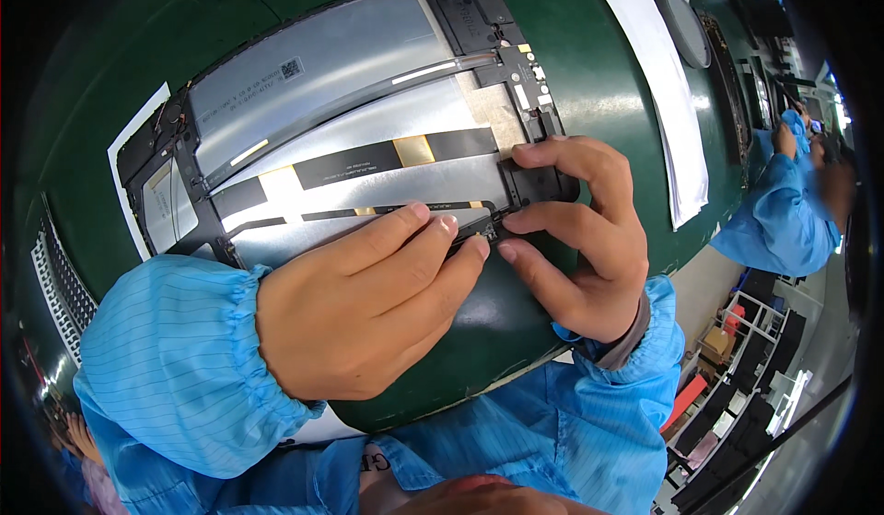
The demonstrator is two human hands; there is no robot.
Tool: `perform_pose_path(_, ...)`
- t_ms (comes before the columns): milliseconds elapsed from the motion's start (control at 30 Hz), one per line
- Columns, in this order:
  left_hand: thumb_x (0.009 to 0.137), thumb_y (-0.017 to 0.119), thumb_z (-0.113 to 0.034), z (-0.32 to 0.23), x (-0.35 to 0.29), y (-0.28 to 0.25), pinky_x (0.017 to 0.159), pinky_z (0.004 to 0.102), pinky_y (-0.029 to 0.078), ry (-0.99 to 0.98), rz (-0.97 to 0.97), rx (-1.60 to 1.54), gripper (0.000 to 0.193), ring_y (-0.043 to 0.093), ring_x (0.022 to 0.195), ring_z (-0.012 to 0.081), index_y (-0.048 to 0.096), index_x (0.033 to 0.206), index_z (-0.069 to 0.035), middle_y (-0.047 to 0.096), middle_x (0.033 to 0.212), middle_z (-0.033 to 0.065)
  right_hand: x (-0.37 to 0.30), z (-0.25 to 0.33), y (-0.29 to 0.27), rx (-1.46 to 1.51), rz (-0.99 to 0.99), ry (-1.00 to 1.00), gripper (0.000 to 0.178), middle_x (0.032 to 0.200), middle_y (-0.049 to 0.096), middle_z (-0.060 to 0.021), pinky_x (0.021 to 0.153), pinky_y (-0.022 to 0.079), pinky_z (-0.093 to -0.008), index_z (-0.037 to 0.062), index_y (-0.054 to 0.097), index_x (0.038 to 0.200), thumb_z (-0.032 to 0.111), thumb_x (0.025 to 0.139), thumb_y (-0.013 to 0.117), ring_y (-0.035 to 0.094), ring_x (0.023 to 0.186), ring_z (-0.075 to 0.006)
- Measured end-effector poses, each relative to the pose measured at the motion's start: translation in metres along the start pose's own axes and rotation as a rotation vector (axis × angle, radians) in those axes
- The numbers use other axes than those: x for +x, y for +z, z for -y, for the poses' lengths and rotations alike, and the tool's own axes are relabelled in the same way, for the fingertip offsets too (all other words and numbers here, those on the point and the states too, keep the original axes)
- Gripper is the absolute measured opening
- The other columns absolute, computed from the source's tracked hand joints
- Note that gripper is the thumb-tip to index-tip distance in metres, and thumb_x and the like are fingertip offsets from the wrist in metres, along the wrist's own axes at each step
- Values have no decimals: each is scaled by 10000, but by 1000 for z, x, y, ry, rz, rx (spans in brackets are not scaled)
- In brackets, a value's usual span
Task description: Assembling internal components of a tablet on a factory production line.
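Observation:
An opened tablet (350, 161) lies tilted on the green table, with its silver inner plates, black frame and flat cables showing. My left hand (359, 303) lies palm down over its near edge; its fingertips and thumb close on the rim near the right corner. At that corner, my right hand (589, 239) pinches the edge between thumb and forefinger, while another finger rests on the black frame above. Any small part between the fingertips is hidden. A thin black flex cable (322, 213) runs along the near side, and a small circuit board (527, 78) sits at the right end.
White paper sheets (658, 101) lie on the green table (497, 331) to the right, near a round grey object (683, 27). A perforated strip (63, 276) is at the left. Another person in a blue sleeve (778, 220) works at the right, above a cluttered rack (737, 368).

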State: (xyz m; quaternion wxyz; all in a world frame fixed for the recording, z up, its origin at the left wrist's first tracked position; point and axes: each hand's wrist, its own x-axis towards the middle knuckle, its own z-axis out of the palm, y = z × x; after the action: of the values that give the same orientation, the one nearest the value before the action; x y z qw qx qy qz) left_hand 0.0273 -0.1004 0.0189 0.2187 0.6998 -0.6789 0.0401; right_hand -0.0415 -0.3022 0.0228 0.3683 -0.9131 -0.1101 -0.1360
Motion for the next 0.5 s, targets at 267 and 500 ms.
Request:
perform_pose_path(267,677,559,-31,1,-1,-1,877,386,455,7,5,-1,258,541,1005,294,609,909,70,564,1058,162,0,1,-3,-64,76,-80,217,1054,538,-192,865,374,-426,48,625,755,27,549,692,486,990,-337)
perform_pose_path(500,691,563,-34,2,-2,-1,859,370,463,15,4,-2,253,540,1003,292,607,924,54,560,1070,158,-4,3,2,-118,14,-89,204,909,553,-119,856,385,-458,48,632,735,10,543,688,508,892,-305)
